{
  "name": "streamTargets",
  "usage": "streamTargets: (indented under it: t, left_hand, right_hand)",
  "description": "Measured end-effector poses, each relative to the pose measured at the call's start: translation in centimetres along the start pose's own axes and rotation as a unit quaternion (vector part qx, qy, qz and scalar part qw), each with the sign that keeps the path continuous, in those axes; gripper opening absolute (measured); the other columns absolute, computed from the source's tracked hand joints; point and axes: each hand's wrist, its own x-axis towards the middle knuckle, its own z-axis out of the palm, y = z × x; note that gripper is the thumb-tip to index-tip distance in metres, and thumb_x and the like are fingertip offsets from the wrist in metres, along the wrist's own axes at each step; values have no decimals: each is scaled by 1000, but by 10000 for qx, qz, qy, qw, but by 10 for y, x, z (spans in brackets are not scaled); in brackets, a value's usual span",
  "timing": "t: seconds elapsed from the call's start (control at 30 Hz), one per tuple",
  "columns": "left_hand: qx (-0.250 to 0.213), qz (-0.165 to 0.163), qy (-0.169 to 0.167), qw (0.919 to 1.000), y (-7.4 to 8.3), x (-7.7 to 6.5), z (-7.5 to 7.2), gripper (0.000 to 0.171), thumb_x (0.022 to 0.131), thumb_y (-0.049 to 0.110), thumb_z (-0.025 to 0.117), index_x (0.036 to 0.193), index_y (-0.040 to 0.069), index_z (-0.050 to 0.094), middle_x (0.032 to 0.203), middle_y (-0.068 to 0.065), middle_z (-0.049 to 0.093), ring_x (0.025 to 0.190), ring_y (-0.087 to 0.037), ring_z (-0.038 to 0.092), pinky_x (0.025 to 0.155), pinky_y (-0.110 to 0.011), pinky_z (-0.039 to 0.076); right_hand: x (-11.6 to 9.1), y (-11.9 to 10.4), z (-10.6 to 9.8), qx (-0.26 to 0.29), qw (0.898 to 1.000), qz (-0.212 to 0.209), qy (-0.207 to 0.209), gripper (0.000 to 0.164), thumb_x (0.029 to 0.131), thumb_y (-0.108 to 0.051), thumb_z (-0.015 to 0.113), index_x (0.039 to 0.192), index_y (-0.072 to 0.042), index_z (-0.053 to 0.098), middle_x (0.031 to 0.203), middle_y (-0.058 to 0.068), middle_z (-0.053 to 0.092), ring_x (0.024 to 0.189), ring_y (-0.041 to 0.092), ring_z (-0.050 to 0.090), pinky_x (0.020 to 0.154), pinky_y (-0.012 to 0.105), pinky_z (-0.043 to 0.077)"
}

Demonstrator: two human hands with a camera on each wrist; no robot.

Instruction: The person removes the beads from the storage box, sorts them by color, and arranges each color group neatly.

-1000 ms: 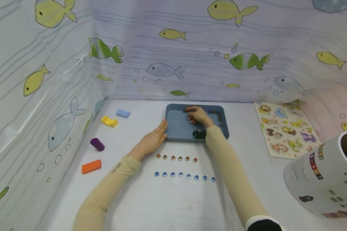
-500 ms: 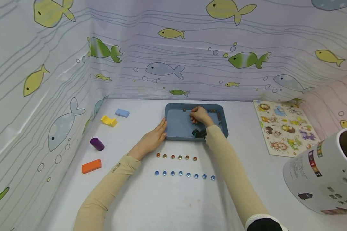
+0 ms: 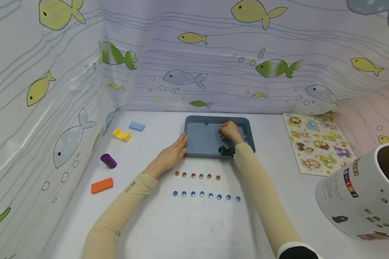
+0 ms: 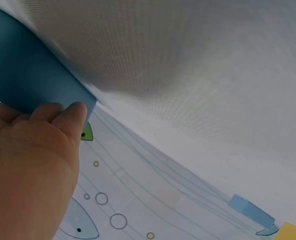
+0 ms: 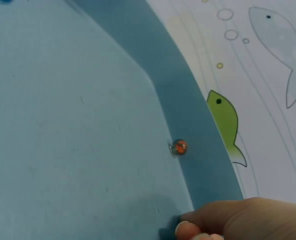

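My left hand [image 3: 168, 158] rests with straight fingers against the left side of a blue-grey tray [image 3: 199, 144]; the left wrist view shows those fingers along its outer wall. Inside the tray, near the far wall, is my right hand [image 3: 230, 131] with bent fingers. Its thumb and forefinger come close together at the bottom of the right wrist view; whether anything lies between them is hidden. A clear marble with an orange core [image 5: 179, 147] sits at the tray's wall. More small marbles [image 3: 245, 131] line the far right corner.
In front of the tray lie a row of orange and amber marbles [image 3: 193, 175] and a row of blue ones [image 3: 202, 193]. Blocks stand left: blue [image 3: 137, 126], yellow [image 3: 121, 135], purple [image 3: 108, 160], orange [image 3: 102, 185]. Rightward are an animal picture board [image 3: 319, 144] and a white cylinder [image 3: 350, 201].
My right hand has moved right inside the tray, away from a lone marble at the far wall that now shows uncovered. My left hand has stayed at the tray's side.
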Motion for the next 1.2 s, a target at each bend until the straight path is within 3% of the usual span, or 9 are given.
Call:
streamTargets:
  t: [0.27,0.5,0.67,0.97,1.2]
  left_hand:
    - [-69,-24,1,10000,0,1,3,57,107,31,30,155,5,13,164,-8,3,149,-27,21,120,-44,27]
    - [-64,-29,17,10000,1,-1,2,57,107,29,30,155,4,13,164,-10,3,148,-29,22,119,-46,28]
    - [-86,-48,4,10000,2,-3,-1,58,107,29,31,155,4,13,164,-10,3,148,-30,23,118,-47,29]
    - [-61,-40,-20,10000,2,-2,-1,57,107,29,32,155,4,12,164,-9,3,147,-30,24,118,-47,30]
    - [-59,-5,1,10000,2,-1,-2,57,107,29,31,155,4,13,164,-10,4,147,-31,25,118,-47,30]
  right_hand:
    - [-10,8,-10,432,9989,-3,-187,23,95,-8,52,110,8,58,57,-3,55,44,4,54,44,16,46]
    - [-16,13,-19,676,9955,-27,-668,16,96,-11,53,92,2,61,58,-3,61,50,5,58,50,17,49]
    - [-21,14,-27,824,9914,-35,-1018,23,98,-13,51,102,7,61,63,-4,65,56,5,60,54,16,49]
    - [-39,13,-32,234,9894,-751,-1219,36,100,-28,53,118,2,62,63,-4,57,54,9,51,52,22,42]
    - [-70,14,-37,175,9723,-1439,-1835,32,100,-25,56,120,-2,62,64,0,54,51,13,46,48,25,40]
